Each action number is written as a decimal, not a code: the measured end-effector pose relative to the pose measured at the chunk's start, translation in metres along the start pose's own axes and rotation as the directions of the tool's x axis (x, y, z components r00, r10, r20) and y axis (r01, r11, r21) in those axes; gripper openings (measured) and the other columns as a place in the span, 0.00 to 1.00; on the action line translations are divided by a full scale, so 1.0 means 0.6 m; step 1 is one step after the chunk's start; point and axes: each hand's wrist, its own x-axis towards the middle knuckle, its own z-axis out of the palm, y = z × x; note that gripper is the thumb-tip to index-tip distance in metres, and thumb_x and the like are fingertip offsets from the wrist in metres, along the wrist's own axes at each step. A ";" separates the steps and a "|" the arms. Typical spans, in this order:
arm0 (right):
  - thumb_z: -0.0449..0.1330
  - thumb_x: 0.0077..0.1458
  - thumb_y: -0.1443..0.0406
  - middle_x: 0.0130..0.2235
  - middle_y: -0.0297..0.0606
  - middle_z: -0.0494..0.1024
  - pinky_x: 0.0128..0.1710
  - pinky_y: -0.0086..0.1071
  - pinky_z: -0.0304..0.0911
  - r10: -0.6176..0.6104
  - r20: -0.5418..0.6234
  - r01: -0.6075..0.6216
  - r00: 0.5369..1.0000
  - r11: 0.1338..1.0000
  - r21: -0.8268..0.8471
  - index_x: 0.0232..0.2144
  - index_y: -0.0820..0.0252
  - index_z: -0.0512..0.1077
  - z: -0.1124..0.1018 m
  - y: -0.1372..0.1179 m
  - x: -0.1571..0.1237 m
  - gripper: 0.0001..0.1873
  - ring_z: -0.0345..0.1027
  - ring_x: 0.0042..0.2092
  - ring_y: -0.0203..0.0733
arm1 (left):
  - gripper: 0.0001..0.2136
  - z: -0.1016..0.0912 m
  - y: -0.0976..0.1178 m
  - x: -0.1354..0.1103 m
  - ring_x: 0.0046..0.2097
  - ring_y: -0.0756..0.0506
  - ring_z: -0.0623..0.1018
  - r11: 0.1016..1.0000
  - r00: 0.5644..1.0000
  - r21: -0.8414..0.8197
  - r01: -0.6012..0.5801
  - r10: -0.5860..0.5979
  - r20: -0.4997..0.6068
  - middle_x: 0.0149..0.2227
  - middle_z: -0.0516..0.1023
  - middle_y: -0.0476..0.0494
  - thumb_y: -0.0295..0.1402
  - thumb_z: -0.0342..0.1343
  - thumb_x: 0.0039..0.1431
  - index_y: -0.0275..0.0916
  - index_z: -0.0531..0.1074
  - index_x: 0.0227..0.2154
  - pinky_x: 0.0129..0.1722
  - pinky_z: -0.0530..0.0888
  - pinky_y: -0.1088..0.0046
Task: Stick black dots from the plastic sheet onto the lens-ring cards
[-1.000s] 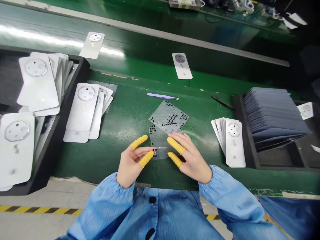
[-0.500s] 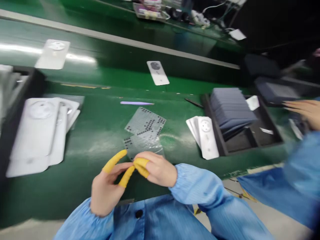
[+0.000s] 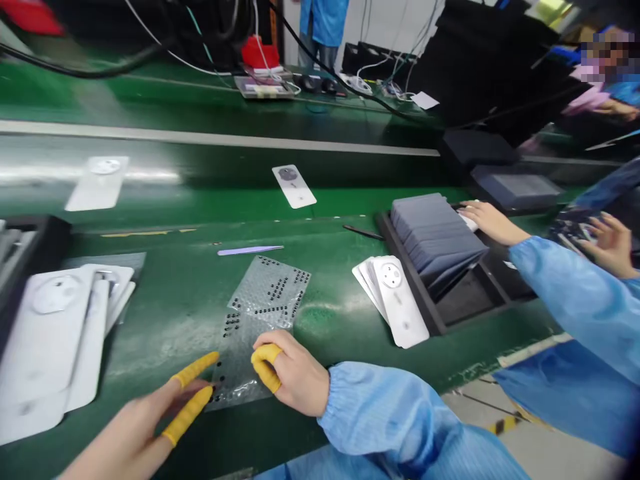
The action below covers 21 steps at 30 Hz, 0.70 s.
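Observation:
My left hand (image 3: 155,417), yellow finger cots on thumb and forefinger, is at the left edge of the lower clear plastic sheet (image 3: 240,367). Its thumb and forefinger are apart, with nothing visible gripped. Over the same sheet is my right hand (image 3: 297,377), also in yellow cots, its fingers curled into a pinch; whatever they may hold is hidden. A second clear sheet with small black dots (image 3: 270,287) overlaps the lower one at the top. Just beyond the sheets lie purple tweezers (image 3: 250,251).
White phone-shaped panels (image 3: 45,333) are stacked at left, beside a black box (image 3: 55,233). Similar panels (image 3: 403,307) lie right, by a black tray (image 3: 435,320) of grey cards (image 3: 435,227). A co-worker's hand (image 3: 493,222) reaches over it. Dark tweezers (image 3: 363,232) lie nearby.
My hands were together with fingertips touching; now they are apart, the left farther left and lower. The view has tilted up. A co-worker's hand now reaches over the tray.

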 end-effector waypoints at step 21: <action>0.59 0.48 0.71 0.56 0.56 0.63 0.54 0.41 0.67 -0.033 0.114 0.053 0.993 0.983 -0.177 0.45 0.64 0.64 0.012 0.045 -0.010 0.19 0.61 0.56 0.51 | 0.18 0.081 0.326 0.539 0.50 0.40 0.74 0.939 0.897 0.213 0.271 -0.165 -0.411 0.54 0.70 0.37 0.36 0.56 0.62 0.36 0.67 0.53 0.48 0.74 0.55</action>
